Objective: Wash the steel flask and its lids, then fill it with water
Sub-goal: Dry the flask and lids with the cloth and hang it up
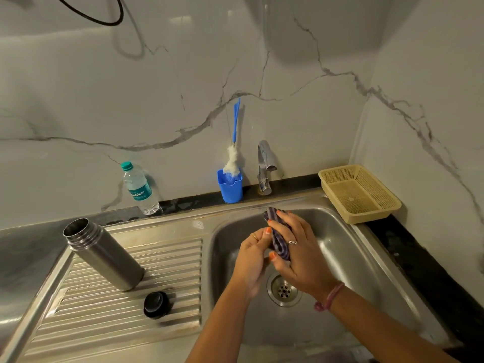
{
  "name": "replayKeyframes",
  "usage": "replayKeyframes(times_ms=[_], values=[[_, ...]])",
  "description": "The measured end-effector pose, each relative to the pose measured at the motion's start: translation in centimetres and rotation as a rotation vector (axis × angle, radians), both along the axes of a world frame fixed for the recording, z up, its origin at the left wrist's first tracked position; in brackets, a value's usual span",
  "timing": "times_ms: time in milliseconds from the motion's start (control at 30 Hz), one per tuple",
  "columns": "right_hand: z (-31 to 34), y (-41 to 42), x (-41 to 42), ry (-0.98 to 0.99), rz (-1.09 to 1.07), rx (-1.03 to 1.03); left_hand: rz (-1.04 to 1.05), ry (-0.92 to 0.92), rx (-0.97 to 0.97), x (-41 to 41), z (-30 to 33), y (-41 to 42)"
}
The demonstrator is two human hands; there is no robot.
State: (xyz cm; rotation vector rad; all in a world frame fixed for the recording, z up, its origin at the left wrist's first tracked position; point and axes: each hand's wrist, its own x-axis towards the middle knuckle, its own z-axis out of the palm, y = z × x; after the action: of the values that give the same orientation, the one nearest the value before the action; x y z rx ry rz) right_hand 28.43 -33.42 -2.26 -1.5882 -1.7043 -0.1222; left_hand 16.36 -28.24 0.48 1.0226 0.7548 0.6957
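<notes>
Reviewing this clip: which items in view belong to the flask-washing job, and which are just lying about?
Job: open steel flask; round black lid; striped purple scrub pad held by both hands; chrome tap; blue-handled bottle brush.
Lying about: clear plastic water bottle; beige plastic basket.

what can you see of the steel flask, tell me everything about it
The steel flask is a plain cylinder of brushed, silver-grey metal, with a narrower neck ringed by screw threads. Its mouth is open, with no lid on it, and the inside looks dark. It stands upright on the ribbed draining board left of the sink bowl; its lean in the picture looks like a wide-angle effect. Neither hand touches it. A black lid lies apart from it on the board, nearer the camera.
</notes>
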Motion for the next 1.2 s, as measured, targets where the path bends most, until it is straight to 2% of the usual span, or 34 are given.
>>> replayKeyframes(times_ms=[67,133,200,333,433,533,633,700,767,867,933,1000,1067,1100,1200], values=[[0.7,0.6,-0.4,0.251,0.002,0.007,-0.026,0.034,0.096,-0.6,-0.5,0.0],[2.5,1.4,-1.0,0.756,0.003,-0.078,-0.035,0.063,0.264,-1.2,-1.0,0.1],[4.2,1.9,-1.2,1.126,0.002,-0.188,-0.041,0.069,0.413,-1.8,-1.4,0.5],[5.8,2.1,-0.6,1.503,-0.023,-0.488,-0.088,0.149,0.753,-3.3,-2.3,2.2],[5.7,2.1,-0.7,1.602,-0.102,-0.707,-0.143,0.244,0.945,-4.6,-2.4,3.3],[6.7,2.1,-1.3,1.563,-0.099,-0.727,-0.167,0.254,1.035,-5.5,-2.1,4.1],[7.8,2.5,-3.1,1.473,-0.129,-0.614,-0.102,0.305,0.966,-6.0,-2.0,3.8],[7.2,3.2,-4.9,1.227,-0.168,-0.444,0.016,0.342,0.85,-5.9,-2.0,2.8],[5.7,3.7,-6.6,0.838,-0.205,-0.189,0.106,0.317,0.665,-5.6,-1.5,1.4],[3.4,3.7,-8.0,0.329,-0.179,0.095,0.132,0.14,0.236,-5.7,0.7,0.1],[1.7,3.5,-8.4,0.082,-0.164,0.192,0.142,-0.015,-0.058,-5.8,2.0,-0.1],[0.1,3.4,-7.8,-0.077,-0.108,0.293,0.132,-0.105,-0.242,-6.2,2.4,-0.1],[-1.1,3.7,-6.9,-0.073,-0.015,0.365,0.125,-0.139,-0.336,-6.8,2.5,-0.3],[-1.2,3.8,-6.7,0.024,0.036,0.376,0.127,-0.153,-0.379,-7.0,2.4,-0.4],[-0.4,4.3,-7.3,0.569,0.132,0.344,0.131,-0.127,-0.389,-7.4,1.9,-0.3]])
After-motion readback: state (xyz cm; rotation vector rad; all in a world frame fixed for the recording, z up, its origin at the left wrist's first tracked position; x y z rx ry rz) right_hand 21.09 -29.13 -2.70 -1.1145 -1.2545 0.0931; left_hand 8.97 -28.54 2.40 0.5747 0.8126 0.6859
